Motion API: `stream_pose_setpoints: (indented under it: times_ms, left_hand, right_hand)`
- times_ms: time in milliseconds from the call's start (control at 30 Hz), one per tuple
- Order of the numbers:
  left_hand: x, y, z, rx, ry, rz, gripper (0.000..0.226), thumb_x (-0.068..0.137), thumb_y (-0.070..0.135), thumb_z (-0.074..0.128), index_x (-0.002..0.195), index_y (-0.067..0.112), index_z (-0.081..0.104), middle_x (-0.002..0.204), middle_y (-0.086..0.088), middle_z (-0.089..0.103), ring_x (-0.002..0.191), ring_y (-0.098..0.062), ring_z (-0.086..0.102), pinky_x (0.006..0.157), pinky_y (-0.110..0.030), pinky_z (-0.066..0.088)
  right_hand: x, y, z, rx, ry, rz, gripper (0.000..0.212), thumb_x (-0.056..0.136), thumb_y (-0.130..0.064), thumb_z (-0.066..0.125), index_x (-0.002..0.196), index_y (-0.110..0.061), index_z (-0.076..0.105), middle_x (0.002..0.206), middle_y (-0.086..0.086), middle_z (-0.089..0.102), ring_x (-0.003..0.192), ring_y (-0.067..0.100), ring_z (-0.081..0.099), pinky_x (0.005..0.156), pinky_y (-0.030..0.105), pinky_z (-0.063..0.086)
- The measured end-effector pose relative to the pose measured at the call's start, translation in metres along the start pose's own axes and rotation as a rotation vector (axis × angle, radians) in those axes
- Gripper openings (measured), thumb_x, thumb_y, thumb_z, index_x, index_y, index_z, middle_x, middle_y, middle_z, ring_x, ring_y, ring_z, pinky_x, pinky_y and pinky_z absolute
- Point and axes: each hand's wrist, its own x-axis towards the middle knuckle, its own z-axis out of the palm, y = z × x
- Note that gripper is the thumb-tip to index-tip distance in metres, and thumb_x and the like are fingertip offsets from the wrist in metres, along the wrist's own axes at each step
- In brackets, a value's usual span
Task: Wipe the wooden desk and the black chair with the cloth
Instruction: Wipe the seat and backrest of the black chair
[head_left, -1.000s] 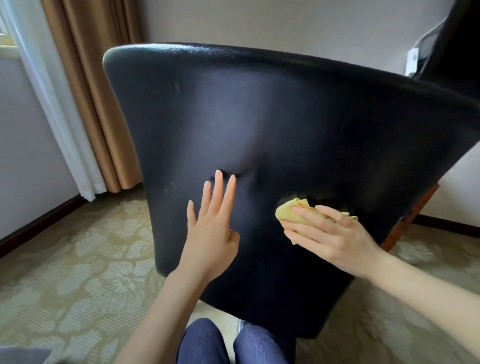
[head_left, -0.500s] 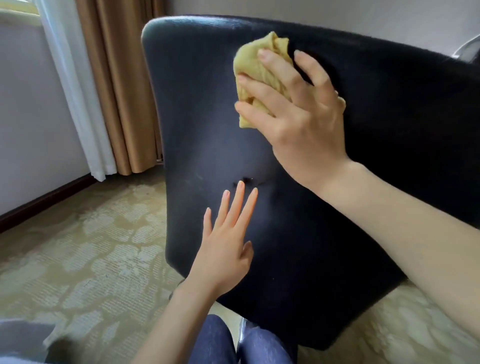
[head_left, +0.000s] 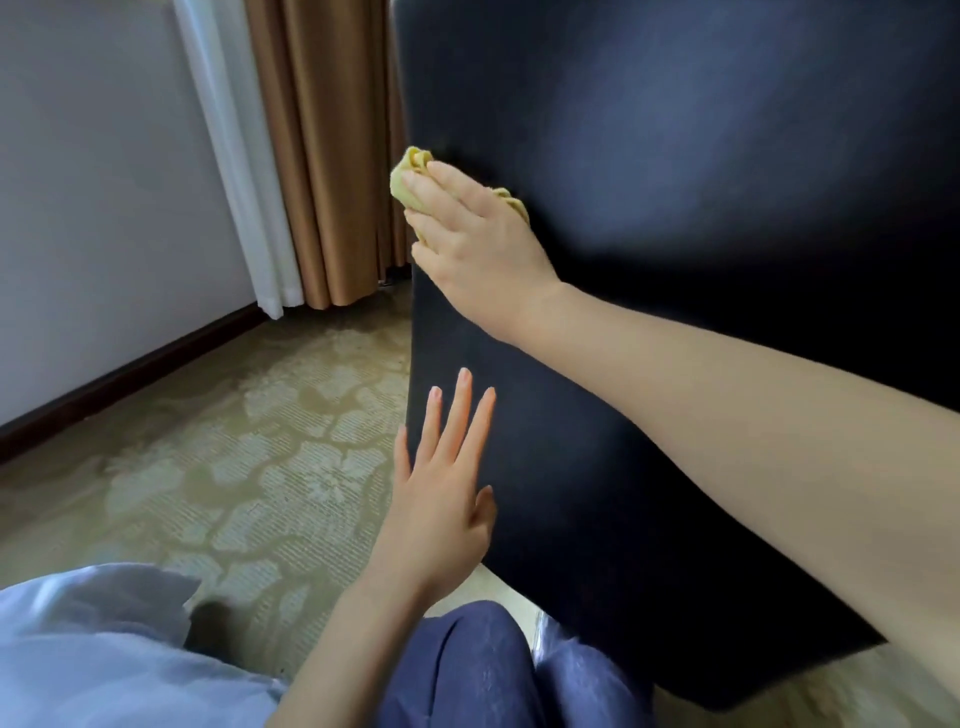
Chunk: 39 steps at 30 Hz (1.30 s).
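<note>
Where the crumpled yellow cloth (head_left: 413, 158) is pressed against the black padded chair (head_left: 701, 260), it is found at the left edge of the tall backrest, roughly midway up the visible part of that edge. The cloth is bunched under the right hand (head_left: 478, 244), whose fingers (head_left: 447, 187) are held close together and curved over the wad; folds are seen beyond the fingertips and at the thumb side. The thumb is hidden, so it cannot be told for certain whether the cloth is pinched from beneath, though it appears to be gripped rather than merely pushed. Lower on the same edge, the left hand (head_left: 441, 493) is laid flat against the chair, its fingers straight and slightly spread, with nothing held in it. The two hands are set apart, the left below the right. Knees in dark blue trousers (head_left: 467, 670) are seen at the bottom, close to the backrest's lower edge, and a pale blue garment (head_left: 104, 649) is seen in the lower left corner. A beige patterned carpet (head_left: 234, 441) is spread beyond, bordered by a dark skirting board (head_left: 130, 374) under a pale wall (head_left: 93, 182), with a white sheer curtain (head_left: 234, 156) and tan drapes (head_left: 322, 156) hung beside the chair's edge.
</note>
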Motion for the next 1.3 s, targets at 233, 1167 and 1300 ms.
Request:
stream_pose_setpoints:
  times_ms: [233, 1167, 1300]
  left_hand:
    - [0.003, -0.001, -0.01, -0.032, 0.051, -0.117, 0.087, 0.091, 0.006, 0.044, 0.144, 0.028, -0.021, 0.141, 0.018, -0.042, 0.131, 0.0, -0.039, 0.11, -0.032, -0.019]
    - [0.029, 0.231, -0.08, 0.135, 0.351, 0.462, 0.09, 0.082, 0.005, 0.055, 0.152, 0.019, 0.001, 0.147, 0.015, -0.028, 0.135, -0.009, -0.033, 0.112, -0.045, -0.012]
    - [0.043, 0.238, -0.097, 0.209, 0.331, 0.427, 0.088, 0.086, 0.011, 0.052, 0.151, 0.019, -0.008, 0.146, 0.014, -0.032, 0.132, -0.008, -0.037, 0.113, -0.045, -0.013]
  right_hand:
    - [-0.069, -0.053, 0.034, -0.18, -0.101, -0.339, 0.045, 0.097, -0.021, 0.045, 0.14, -0.007, 0.041, 0.154, 0.018, 0.022, 0.144, 0.037, 0.004, 0.114, 0.05, -0.004]
    - [-0.343, 0.159, -0.065, -0.078, 0.333, 0.041, 0.036, 0.097, -0.004, 0.044, 0.115, -0.022, 0.069, 0.126, -0.005, 0.062, 0.124, 0.023, 0.051, 0.101, 0.046, 0.039]
    - [-0.323, 0.169, -0.081, -0.013, 0.47, 0.234, 0.04, 0.094, 0.001, 0.044, 0.114, -0.023, 0.069, 0.128, -0.001, 0.061, 0.121, 0.029, 0.053, 0.095, 0.05, 0.047]
